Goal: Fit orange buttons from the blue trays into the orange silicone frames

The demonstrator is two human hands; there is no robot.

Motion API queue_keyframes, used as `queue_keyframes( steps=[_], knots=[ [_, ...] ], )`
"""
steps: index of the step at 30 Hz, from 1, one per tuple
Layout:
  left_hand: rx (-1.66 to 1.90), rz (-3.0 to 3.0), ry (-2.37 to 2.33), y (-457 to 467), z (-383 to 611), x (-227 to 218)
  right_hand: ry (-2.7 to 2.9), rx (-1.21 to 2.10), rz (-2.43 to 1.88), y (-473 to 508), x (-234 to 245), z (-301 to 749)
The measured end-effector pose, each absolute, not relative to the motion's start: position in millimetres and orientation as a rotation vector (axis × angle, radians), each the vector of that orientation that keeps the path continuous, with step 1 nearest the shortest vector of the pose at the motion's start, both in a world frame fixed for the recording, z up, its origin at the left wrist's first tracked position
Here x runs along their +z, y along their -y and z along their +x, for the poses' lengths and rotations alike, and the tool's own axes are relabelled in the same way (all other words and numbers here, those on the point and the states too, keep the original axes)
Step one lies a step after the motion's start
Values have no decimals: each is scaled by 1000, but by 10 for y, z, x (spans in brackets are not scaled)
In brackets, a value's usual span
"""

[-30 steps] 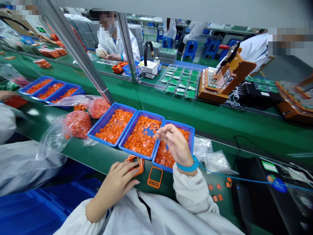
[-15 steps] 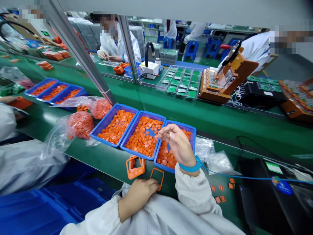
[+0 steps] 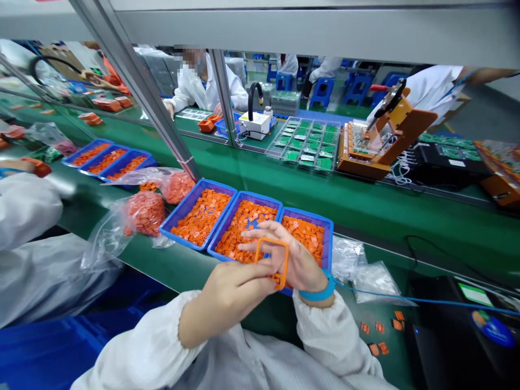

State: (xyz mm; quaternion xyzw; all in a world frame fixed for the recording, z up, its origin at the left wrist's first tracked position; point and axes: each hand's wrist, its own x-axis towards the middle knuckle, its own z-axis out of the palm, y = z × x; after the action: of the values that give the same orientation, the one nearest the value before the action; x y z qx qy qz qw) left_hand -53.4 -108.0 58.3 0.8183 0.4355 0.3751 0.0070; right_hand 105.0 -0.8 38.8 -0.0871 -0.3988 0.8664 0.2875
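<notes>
1. Bright, even light, apparently from overhead; no dim zones across the work area.
2. Only faint, soft shadows beneath the left hand [image 3: 231,295] and right hand [image 3: 294,260].
3. Glare on the plastic bag [image 3: 142,214] and the clear bags [image 3: 365,276].
4. Strong wide-angle distortion towards the edges; aluminium upright [image 3: 142,92] steeply slanted.
5. Pixelated patch at upper centre; remainder reasonably sharp.

a thin square orange plastic frame [image 3: 286,260] shows solid orange; small square orange plastic parts [image 3: 303,233] fill shallow blue plastic trays [image 3: 260,201]; a bright blue wrist strap [image 3: 319,295] meets a white cuffed sleeve [image 3: 325,330]; the desk [image 3: 325,203] is green.
</notes>
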Motion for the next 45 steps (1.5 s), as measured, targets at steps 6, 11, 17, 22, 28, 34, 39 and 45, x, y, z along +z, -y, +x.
queue_keyframes(
  steps=[6, 11, 17, 22, 28, 34, 39, 45],
  knots=[
    [1110, 2755, -1075, 844, -758, 523, 1126, 2226, -380, -48, 397, 1107],
    [1081, 2374, -1717, 590, -1860, 311, 947, 2059, -529, -194, 355, 1176],
    [351, 2036, -2201, 353, -2830, -79, 927, 2030, -553, -196, 350, 1149],
    [-22, 1987, -2259, 264, -2869, -331, 967, 2031, -576, -177, 349, 1124],
    [-259, 1962, -2267, 207, -2901, -466, 944, 2059, -555, -175, 334, 1123],
    [-315, 1927, -2293, 236, -2980, -508, 905, 2074, -539, -187, 317, 1110],
    [-325, 1886, -2170, 213, -3078, -552, 903, 2073, -534, -188, 322, 1112],
    [-242, 1876, -2076, 170, -3143, -560, 903, 2065, -527, -183, 314, 1118]
  ],
)
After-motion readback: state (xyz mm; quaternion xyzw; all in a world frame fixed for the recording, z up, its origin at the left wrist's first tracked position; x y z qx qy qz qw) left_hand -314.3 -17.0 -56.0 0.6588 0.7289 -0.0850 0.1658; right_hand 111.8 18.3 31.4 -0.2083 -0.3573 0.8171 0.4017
